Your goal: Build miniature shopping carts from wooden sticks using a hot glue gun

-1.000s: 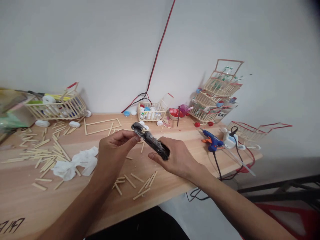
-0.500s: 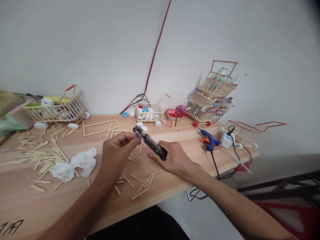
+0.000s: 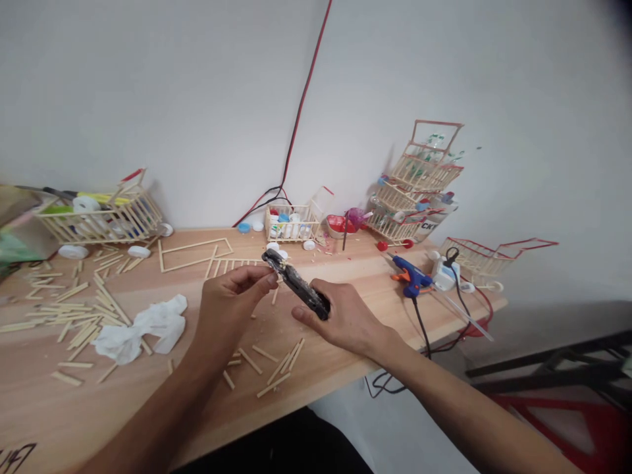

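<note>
My right hand [image 3: 340, 315] is closed round the lower end of a black tool [image 3: 295, 282], likely a cutter wrapped in dark tape, held above the wooden table [image 3: 316, 368]. My left hand [image 3: 232, 296] pinches at the tool's upper end, where a small pale wood piece shows. What exactly the left fingers hold is too small to make out. Loose wooden sticks [image 3: 276, 359] lie on the table below both hands.
A crumpled white tissue [image 3: 141, 322] and many sticks lie at left. Stick-built carts [image 3: 99, 214] [image 3: 291, 220] [image 3: 419, 191] stand along the wall. A stick frame [image 3: 195, 253] lies flat. A blue glue gun [image 3: 409, 276] with cable is at right, near the table's edge.
Both hands and the tool have stayed almost still; the view has drifted slightly, so everything sits a little further left and lower.
</note>
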The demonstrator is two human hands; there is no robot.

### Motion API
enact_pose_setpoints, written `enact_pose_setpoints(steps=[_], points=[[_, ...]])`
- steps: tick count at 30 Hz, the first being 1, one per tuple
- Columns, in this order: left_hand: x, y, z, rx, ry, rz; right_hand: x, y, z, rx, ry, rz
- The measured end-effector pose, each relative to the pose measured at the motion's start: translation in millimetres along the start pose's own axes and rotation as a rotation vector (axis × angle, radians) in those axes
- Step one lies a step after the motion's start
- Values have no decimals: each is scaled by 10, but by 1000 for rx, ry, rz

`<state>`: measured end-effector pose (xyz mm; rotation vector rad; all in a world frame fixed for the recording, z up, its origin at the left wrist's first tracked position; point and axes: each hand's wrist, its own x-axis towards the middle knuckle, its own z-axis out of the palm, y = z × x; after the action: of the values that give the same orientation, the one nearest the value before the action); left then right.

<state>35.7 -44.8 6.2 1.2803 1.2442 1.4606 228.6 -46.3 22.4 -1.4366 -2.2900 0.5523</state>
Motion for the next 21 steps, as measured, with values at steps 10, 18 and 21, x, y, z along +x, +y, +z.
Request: enact_pose_setpoints(steps=[10, 18, 21], points=[[-32, -14, 28, 62, -23, 83, -57, -35, 33, 2, 17, -8], [-43, -52, 75, 37, -55, 55, -95, 85, 101, -104, 47, 23], [-39, -52, 86, 30, -63, 37, -80, 111, 127, -144, 55, 34]])
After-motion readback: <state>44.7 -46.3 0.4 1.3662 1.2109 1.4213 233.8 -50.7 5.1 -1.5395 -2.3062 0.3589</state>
